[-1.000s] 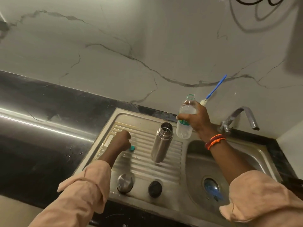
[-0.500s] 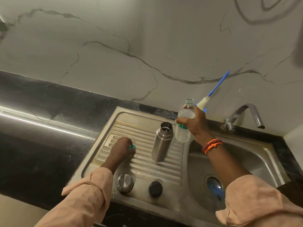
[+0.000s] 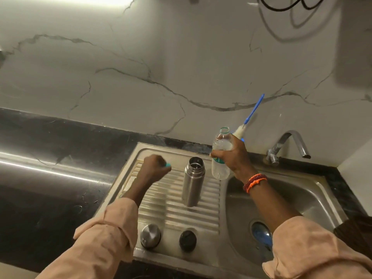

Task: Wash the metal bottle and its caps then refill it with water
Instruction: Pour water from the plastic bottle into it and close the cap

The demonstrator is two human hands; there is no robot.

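Landmark: the tall brushed-steel metal bottle (image 3: 193, 182), standing upright and uncapped on the ribbed steel drainboard (image 3: 201, 216), mouth open upward, long axis vertical.

Right hand (image 3: 234, 156) is wrapped around a clear plastic water bottle (image 3: 221, 156), uncapped, roughly upright and only slightly tilted, held just right of the metal bottle's mouth and a bit above it. They look apart, not touching. Some water shows inside the plastic bottle.

Left hand (image 3: 156, 165) is curled into a fist left of the metal bottle, pinching a small teal cap (image 3: 167, 164), near the bottle's shoulder height; it doesn't touch the metal bottle.

Near side of the metal bottle, at the drainboard's front edge: a rounded steel outer cap (image 3: 150, 235) and a black inner stopper (image 3: 187, 240), side by side, both off.

Right of the metal bottle: the steel sink basin (image 3: 314, 200), with a bent steel tap (image 3: 289, 146) behind it.

Judgement: refill step. The pour source sits right of the mouth, so the next move likely needs the plastic bottle's neck tipped leftward over the opening. The right hand is nearer and already loaded. Spill risk: narrow target, metal bottle unsteadied.
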